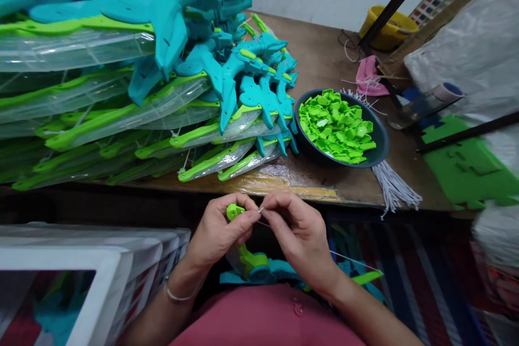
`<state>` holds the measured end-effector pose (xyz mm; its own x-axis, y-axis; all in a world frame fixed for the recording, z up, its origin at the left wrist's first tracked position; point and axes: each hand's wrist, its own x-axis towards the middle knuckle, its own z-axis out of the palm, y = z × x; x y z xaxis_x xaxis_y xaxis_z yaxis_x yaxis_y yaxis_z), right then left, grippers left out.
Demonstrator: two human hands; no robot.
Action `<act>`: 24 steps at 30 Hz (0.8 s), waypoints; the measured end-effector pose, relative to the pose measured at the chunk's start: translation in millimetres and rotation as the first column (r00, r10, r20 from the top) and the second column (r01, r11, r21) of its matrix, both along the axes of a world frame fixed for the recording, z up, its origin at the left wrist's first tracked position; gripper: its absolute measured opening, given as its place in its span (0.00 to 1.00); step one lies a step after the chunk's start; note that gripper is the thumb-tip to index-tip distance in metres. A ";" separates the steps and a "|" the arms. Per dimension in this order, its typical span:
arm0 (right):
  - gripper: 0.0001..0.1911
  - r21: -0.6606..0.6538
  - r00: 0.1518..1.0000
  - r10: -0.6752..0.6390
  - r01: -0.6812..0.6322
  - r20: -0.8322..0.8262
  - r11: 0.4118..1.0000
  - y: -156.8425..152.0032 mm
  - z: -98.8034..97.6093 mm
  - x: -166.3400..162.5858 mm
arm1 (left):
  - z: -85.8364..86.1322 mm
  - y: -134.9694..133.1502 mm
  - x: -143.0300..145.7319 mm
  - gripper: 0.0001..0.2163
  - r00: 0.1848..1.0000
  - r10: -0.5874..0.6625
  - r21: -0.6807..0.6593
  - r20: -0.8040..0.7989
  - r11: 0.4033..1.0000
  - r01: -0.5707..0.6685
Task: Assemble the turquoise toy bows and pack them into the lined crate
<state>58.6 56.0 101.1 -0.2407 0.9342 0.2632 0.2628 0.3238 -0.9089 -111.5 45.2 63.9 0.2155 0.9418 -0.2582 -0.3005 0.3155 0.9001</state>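
A teal and green plastic toy bow (284,268) lies across my lap, partly hidden by my hands and forearms. My left hand (227,224) is closed around its upright green limb (235,212), close to the tip. My right hand (298,227) pinches a thin white string (261,210) between thumb and fingertip, touching the left fingertips. The string stretches behind my right hand to the green limb tip (368,278) at the other end of the bow. Whether the string's end is knotted cannot be made out.
A tall pile of similar teal and green toy bows (170,70) fills the table's left side. Beside it stands a dark bowl (383,154) of small green parts, with a bundle of white strings (395,186). A white plastic crate (109,259) is at lower left.
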 end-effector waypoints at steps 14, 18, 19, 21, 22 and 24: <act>0.08 0.338 0.977 -0.005 -0.069 0.212 0.939 -0.7 -5.0 -2.8 | -6.5 2.7 -1.9 0.17 0.996 0.007 -0.068 0.087 0.998 -0.001; 0.10 0.393 0.972 -0.004 -0.092 0.237 0.915 -1.2 -6.5 -2.5 | -8.7 5.1 -1.8 0.17 0.990 -0.021 -0.067 0.140 0.997 0.031; 0.10 0.396 0.972 -0.001 -0.094 0.235 0.913 -1.1 -6.3 -2.7 | -9.1 5.8 -1.9 0.17 0.987 -0.025 -0.074 0.159 0.997 0.037; 0.10 0.394 0.974 0.007 -0.097 0.224 0.914 -0.7 -6.0 -3.3 | -9.7 7.1 -2.4 0.16 0.980 -0.034 -0.087 0.195 0.995 0.052; 0.10 0.390 0.975 0.009 -0.097 0.220 0.916 -0.4 -6.1 -3.6 | -9.9 7.7 -2.8 0.16 0.977 -0.040 -0.092 0.208 0.994 0.060; 0.10 0.386 0.977 0.011 -0.093 0.211 0.918 -0.1 -6.8 -4.2 | -10.2 8.6 -3.8 0.16 0.973 -0.052 -0.092 0.225 0.993 0.074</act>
